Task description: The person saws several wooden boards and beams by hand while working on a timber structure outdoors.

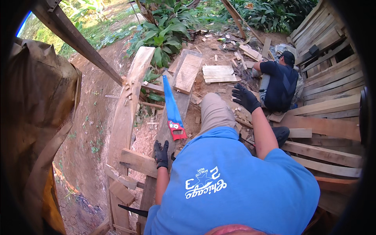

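My left hand (161,154), in a black glove, rests at a long plank (162,132) with its fingers stretched out and nothing visible in them. Just beyond it lies a handsaw (171,103) with a blue blade and a red handle, its handle end toward me. My right hand (246,98), also gloved in black, is raised beside my knee, fingers spread and holding nothing. A short thick board (188,73) sits on the far end of the plank. Near my left wrist, a wooden crosspiece (138,162) spans toward a second long board (126,102).
Another person (279,84) in a dark shirt and cap crouches at the right, near stacked timber (333,105). Light boards (218,73) and wood scraps litter the ground ahead. A slanted beam (78,41) and a brown tarp (37,105) stand at the left.
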Tool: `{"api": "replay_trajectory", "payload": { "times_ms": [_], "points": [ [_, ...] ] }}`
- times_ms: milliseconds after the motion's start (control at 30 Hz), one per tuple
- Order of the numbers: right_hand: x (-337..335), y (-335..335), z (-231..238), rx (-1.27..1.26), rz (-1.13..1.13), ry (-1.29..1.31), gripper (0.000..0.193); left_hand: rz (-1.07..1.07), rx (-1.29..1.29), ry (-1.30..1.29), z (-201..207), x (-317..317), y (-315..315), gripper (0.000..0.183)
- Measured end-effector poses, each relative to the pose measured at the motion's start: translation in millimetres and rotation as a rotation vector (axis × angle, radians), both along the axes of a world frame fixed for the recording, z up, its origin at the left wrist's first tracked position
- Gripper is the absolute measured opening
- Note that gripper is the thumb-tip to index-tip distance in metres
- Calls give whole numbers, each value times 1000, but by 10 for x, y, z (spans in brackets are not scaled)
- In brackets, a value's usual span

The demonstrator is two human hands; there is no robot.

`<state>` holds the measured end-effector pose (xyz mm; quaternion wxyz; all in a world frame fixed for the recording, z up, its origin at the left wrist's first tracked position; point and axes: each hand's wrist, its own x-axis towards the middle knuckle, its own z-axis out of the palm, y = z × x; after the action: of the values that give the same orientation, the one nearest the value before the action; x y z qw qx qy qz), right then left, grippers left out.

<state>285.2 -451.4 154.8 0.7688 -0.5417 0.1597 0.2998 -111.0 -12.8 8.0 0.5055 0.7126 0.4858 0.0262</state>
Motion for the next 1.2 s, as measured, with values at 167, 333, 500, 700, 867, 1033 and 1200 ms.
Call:
{"api": "replay_trajectory", "payload": {
  "times_ms": [167, 333, 500, 700, 867, 1033, 1200],
  "points": [
    [-136, 411, 215, 414, -108, 60, 40, 79, -239, -130, 406, 108, 100, 46],
    [-263, 714, 447, 705, 37, 47, 38, 161, -247, -162, 724, 326, 88, 39],
    [-393, 970, 738, 532, 167, -12, 30, 151, -136, 65, 789, 472, 232, 53],
    [-585, 961, 683, 517, 213, 40, 17, 189, -491, -107, 751, 472, 272, 49],
    [-729, 1005, 629, 534, 235, 116, 27, 126, -610, -180, 827, 572, 109, 46],
    [-690, 1269, 659, 329, 207, 21, 31, 116, -571, -101, 871, 542, 139, 43],
    [-473, 1302, 652, 308, 4, 81, 22, 335, -487, -264, 1142, 263, 320, 37]
  ]
}}
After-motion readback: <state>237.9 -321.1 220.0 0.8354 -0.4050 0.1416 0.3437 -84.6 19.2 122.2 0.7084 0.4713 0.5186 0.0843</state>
